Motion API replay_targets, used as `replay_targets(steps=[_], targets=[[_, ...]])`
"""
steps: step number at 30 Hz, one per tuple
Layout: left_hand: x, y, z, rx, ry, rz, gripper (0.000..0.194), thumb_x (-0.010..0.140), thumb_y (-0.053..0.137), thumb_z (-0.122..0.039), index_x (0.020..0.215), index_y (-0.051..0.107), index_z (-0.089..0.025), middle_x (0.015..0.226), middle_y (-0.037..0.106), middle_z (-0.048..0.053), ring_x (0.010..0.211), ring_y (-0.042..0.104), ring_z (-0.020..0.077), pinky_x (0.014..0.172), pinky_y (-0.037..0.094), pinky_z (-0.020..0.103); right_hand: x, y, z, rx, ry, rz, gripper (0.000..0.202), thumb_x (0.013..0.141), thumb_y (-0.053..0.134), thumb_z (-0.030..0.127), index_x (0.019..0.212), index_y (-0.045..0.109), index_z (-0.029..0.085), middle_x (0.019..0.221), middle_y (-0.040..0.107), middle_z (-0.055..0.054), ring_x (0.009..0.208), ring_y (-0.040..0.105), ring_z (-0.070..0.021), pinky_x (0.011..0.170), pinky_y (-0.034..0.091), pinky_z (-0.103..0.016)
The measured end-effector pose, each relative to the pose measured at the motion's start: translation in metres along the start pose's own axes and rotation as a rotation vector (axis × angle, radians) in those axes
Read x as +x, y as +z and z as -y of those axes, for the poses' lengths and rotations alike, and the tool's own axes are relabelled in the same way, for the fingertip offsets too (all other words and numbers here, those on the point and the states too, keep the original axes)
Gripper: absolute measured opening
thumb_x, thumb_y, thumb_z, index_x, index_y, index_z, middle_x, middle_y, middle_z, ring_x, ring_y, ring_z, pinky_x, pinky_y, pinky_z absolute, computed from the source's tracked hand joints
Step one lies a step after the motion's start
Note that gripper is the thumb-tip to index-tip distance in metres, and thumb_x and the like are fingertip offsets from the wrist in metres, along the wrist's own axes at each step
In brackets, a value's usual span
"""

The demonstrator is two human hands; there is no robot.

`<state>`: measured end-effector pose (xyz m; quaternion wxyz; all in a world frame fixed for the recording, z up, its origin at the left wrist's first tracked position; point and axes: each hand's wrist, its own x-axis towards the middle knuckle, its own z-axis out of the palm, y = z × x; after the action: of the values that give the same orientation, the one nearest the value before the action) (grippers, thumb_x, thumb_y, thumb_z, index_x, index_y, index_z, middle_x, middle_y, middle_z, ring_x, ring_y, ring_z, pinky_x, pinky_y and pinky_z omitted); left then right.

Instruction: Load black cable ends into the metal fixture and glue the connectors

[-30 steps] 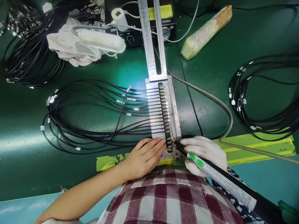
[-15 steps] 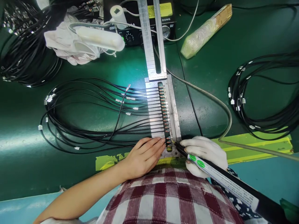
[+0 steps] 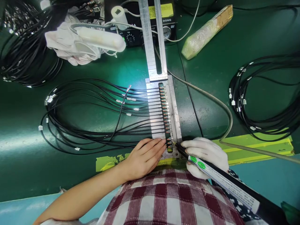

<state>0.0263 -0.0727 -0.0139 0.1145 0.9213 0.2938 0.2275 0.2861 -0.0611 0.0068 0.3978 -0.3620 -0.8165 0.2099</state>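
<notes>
Taking the metal fixture (image 3: 174, 106) as the centre of a clock face, with twelve pointing away from the person, the bare left hand (image 3: 145, 159) lies at seven o'clock. Its fingers are stretched out side by side, laid flat over the fixture's near end and the black cables (image 3: 100, 134) there, clenched around nothing that shows.

The right hand (image 3: 207, 156), in a white glove, sits at four o'clock, its fingers grasping a black pen-shaped tool (image 3: 225, 182) with a white label and two green stickers. The tool's tip points toward ten o'clock, at the nearest of the small connectors (image 3: 165, 112) lined up along the fixture's slot; whether it touches one cannot be told.

The cables run from the connectors toward nine o'clock and loop on the green surface (image 3: 211, 72). A slotted metal bar (image 3: 152, 67) rests on the fixture's far end at twelve. A wrapped block (image 3: 207, 32) lies at one o'clock, a coil of cable (image 3: 243, 115) at three, and a crumpled white cloth (image 3: 63, 43) at ten.
</notes>
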Motion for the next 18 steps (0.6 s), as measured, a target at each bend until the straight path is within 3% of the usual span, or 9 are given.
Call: replay_targets(steps=[18], targets=[[-0.0009, -0.0003, 0.0004, 0.018, -0.010, 0.007, 0.034, 0.091, 0.056, -0.013, 0.125, 0.061, -0.009, 0.123, 0.070, 0.013, 0.121, 0.060, 0.0208, 0.107, 0.042, 0.035, -0.0029, 0.0011, -0.0024, 0.038, 0.038, -0.006, 0.019, 0.083, 0.064, 0.025, 0.101, 0.064, 0.020, 0.096, 0.077, -0.009, 0.082, 0.075, -0.0211, 0.075, 0.062, -0.034]])
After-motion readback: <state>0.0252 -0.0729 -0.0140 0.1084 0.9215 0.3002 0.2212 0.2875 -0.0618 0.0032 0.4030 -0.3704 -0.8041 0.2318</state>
